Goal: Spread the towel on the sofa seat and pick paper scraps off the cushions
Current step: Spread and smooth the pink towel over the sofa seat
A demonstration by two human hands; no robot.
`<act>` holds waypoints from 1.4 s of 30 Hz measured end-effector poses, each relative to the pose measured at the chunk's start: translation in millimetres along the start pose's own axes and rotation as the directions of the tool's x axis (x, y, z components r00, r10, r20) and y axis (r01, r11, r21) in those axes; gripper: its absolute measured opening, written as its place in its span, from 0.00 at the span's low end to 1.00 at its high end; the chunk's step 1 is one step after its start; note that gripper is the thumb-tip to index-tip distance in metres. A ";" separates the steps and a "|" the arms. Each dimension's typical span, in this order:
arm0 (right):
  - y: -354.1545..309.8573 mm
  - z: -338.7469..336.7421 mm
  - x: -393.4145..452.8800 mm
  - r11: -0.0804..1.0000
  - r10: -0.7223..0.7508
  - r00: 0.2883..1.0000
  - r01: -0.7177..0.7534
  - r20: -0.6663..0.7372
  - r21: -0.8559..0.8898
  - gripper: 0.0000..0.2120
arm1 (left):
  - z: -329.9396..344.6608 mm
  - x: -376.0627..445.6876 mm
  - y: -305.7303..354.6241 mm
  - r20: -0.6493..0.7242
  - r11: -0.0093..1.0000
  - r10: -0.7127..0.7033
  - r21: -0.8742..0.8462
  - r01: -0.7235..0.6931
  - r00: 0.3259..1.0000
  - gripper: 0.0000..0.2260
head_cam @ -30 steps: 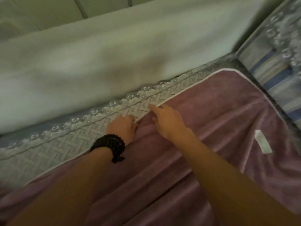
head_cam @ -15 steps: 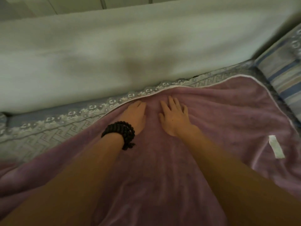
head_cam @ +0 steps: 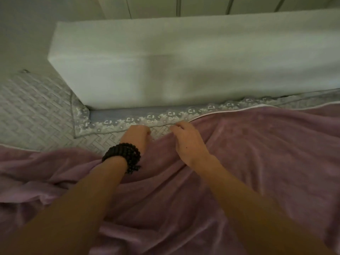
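Towel first: the big mauve plush towel (head_cam: 257, 153) is draped over most of the sofa seat, running lengthwise left to right along it, with its white-piped far edge sitting just short of the backrest. It's smoother on the right and bunched into deep folds on the left and toward the front. Behind it is the long pale grey-white backrest cushion (head_cam: 184, 61), then the grey quilted seat cover with the lace trim (head_cam: 36, 116), showing bare at the left. Both hands are at that far edge, close together and about equally near it. The left hand (head_cam: 137, 136), with a black beaded bracelet (head_cam: 122, 156) on the wrist, looks closed on the towel's edge. The right hand (head_cam: 185, 139) has its fingers curled and seems to be pinching the hem, though it's too blurry to be sure. I'd guess the next pull goes leftward along the edge, since that's where the slack is. No paper scraps visible from here.
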State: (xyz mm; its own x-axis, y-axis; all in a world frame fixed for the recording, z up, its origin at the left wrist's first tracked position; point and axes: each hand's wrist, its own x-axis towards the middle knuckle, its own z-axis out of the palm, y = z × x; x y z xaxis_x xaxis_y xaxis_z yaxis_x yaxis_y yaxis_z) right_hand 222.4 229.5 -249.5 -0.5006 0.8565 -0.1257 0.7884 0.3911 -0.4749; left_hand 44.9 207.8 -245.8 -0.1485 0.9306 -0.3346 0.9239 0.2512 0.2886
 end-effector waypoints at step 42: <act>-107.7 66.6 50.0 0.875 0.477 0.802 -0.398 0.360 -0.275 0.34 | -42.6 -34.8 -170.9 0.130 0.993 0.082 0.070 -0.092 0.988 0.24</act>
State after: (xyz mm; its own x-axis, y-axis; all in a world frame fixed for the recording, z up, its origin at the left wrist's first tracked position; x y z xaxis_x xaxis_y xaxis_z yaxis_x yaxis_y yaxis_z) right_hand 88.6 207.7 -262.7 -0.1535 0.7519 -0.6411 0.9875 0.0939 -0.1264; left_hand -122.8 143.8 -245.2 -0.0249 0.9056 -0.4234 0.9559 0.1455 0.2550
